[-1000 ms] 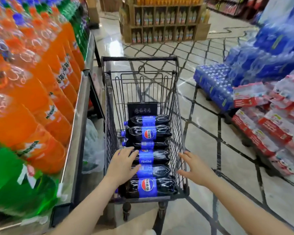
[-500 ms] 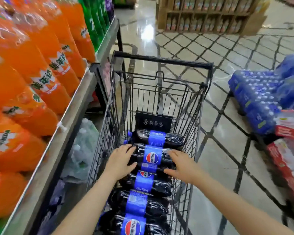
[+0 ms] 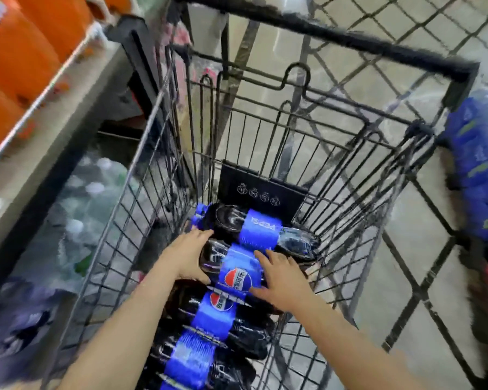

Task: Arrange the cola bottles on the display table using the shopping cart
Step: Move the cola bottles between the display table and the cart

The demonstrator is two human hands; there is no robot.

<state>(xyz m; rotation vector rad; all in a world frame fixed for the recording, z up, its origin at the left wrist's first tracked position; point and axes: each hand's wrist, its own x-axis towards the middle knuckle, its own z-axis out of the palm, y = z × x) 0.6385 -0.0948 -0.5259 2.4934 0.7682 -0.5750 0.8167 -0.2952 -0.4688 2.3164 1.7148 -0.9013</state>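
hands close in on one cola bottle in the cart

a second ago both hands hovered over the near end of the row of bottles, the right one out by the cart's side wall. now both have moved forward and down onto the second bottle from the far end. the left hand (image 3: 188, 256) wraps the neck end of that cola bottle (image 3: 231, 270), fingers over the top and thumb underneath, so it looks like a real hold. the right hand (image 3: 283, 280) lies on the bottle's base half with fingers fairly straight, thumb by the label; whether it has curled round yet i cannot tell.

the bottle lies on its side in the shopping cart (image 3: 335, 170), touching the far bottle (image 3: 261, 229) behind it and the next bottle (image 3: 223, 313) in front. the display table (image 3: 76, 88) with orange bottles (image 3: 17, 49) stands just beside the cart, on the person's left.

my reading: the reach is over and the lift is about to start, with nothing taken out of the cart so far.
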